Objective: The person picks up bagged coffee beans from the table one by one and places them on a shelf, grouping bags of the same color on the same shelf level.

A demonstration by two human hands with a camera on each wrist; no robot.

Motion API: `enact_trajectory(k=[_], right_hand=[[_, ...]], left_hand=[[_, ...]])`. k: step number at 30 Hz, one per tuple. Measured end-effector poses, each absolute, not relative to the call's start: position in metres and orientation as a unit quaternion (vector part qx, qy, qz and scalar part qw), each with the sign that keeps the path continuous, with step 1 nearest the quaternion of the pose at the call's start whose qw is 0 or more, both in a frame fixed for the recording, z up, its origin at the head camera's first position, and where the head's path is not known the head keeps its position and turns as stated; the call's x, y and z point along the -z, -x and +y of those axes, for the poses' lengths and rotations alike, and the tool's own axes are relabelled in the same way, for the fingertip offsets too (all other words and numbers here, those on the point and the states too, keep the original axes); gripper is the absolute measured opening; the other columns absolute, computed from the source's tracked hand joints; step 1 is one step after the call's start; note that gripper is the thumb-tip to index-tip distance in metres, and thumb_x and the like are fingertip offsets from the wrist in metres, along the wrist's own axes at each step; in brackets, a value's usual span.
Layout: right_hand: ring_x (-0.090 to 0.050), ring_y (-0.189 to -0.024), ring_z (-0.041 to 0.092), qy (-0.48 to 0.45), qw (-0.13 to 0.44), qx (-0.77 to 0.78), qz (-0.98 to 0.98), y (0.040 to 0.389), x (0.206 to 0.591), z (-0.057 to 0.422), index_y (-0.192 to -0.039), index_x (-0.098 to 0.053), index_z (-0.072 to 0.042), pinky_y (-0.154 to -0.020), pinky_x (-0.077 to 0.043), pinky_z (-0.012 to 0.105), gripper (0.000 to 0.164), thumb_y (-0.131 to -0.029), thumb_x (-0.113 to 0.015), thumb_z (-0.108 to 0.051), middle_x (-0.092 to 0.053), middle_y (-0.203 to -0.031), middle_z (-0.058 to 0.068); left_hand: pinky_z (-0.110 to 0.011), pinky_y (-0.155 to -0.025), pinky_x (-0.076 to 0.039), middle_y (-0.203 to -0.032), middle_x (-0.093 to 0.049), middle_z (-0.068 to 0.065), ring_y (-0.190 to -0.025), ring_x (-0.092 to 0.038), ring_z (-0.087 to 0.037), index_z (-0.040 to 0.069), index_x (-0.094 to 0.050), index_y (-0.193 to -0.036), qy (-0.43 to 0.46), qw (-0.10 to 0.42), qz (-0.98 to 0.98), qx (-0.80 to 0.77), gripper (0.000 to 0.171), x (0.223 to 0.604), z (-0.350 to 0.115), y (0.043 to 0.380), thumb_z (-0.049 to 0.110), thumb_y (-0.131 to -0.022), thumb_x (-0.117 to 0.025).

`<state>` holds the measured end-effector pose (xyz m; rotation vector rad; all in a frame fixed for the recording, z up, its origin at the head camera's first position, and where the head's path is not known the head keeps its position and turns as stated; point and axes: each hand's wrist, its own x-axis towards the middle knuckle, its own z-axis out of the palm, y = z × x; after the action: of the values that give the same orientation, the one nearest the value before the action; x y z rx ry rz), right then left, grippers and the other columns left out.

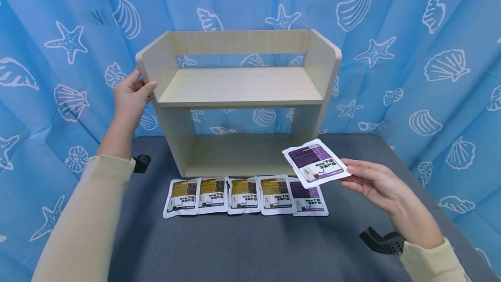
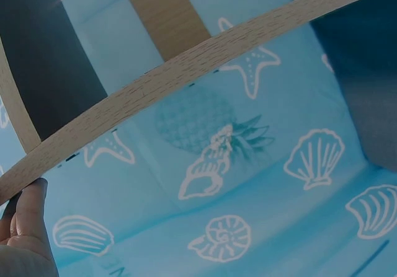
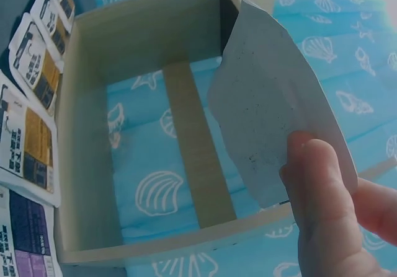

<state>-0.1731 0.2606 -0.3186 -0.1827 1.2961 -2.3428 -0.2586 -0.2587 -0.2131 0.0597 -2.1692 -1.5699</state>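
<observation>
My left hand grips the upper left side panel of a pale wooden two-tier shelf, thumb and fingers at the panel's front edge. My right hand pinches the right end of a white-and-purple pouch between thumb and fingers. That pouch is raised in front of the shelf's lower right corner and overlaps the row of pouches below it. In the right wrist view the plain pale back of the held pouch shows. Both shelf tiers hold nothing.
Several gold-and-white pouches lie side by side on the grey table in front of the shelf. A purple pouch ends the row at the right, partly covered. Behind the shelf hangs a blue seashell-print curtain.
</observation>
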Motion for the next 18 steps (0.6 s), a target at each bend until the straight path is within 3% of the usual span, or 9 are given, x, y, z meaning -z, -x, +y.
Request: enact_trajectory(k=[18], right_hand=[[-0.069, -0.096, 0.025, 0.100, 0.227, 0.849, 0.466, 0.183, 0.296, 0.244, -0.110, -0.072, -0.001, -0.081, -0.057, 0.034, 0.032, -0.101, -0.041, 0.005, -0.069, -0.109, 0.016]], left_hand=[[-0.038, -0.102, -0.044, -0.145, -0.048, -0.011, -0.124, -0.053, -0.019, 0.034, -0.036, -0.148, -0.017, 0.235, -0.790, 0.566, 0.058, 0.214, -0.259, 0.259, 0.025, -0.096, -0.061]])
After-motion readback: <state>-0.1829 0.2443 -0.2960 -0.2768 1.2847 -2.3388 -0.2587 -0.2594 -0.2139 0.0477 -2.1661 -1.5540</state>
